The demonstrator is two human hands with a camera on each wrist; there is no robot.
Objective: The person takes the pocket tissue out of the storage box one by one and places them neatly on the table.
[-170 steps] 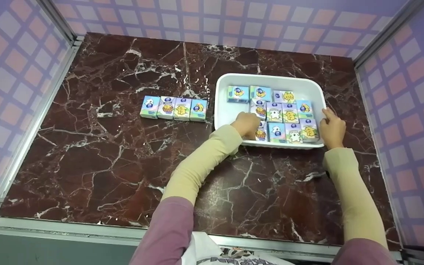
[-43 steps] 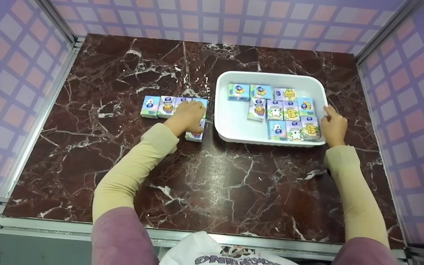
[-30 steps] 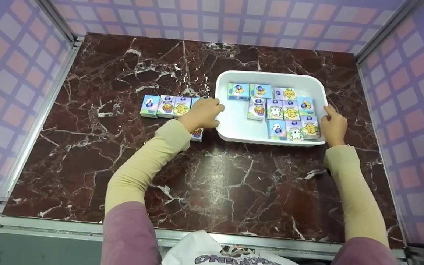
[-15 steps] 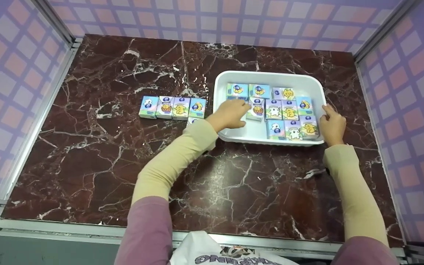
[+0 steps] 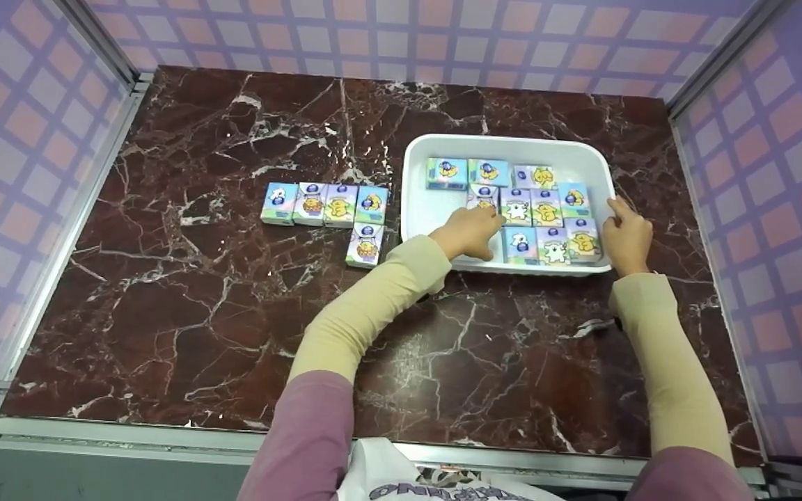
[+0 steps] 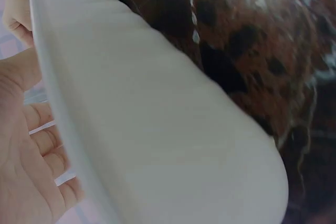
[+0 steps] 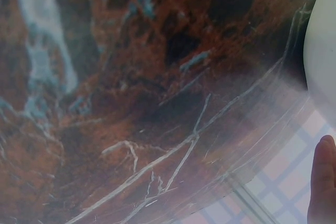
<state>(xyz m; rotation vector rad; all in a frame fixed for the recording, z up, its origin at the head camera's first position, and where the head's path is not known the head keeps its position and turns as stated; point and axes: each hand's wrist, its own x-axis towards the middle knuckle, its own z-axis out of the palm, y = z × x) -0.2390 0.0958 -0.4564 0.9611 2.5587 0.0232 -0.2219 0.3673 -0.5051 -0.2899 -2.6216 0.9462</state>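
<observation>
A white plastic tray [image 5: 505, 144] holds several small cartoon-printed packs in pastel colours. My left hand [image 5: 469, 233] is over the tray's left part, fingers spread and loosely bent. Its fingertips overlap a white pack [image 5: 483, 192] with a yellow figure, whose lower part they hide. In the left wrist view the left hand's palm [image 6: 21, 150] and fingers show beyond the tray's rim. My right hand [image 5: 628, 236] grips the tray's right rim; in the right wrist view one of its fingers [image 7: 322, 182] shows below the tray wall.
On the marble table [image 5: 220, 334], left of the tray, several packs [image 5: 324, 204] stand side by side in a row. One more pack [image 5: 365, 245] lies below the row's right end. Checkered purple panels [image 5: 401, 42] enclose the back and sides.
A white pack from the tray's lower left has been put below the row on the table. My left hand has since let go and moved right, back over the tray. The right hand has stayed.
</observation>
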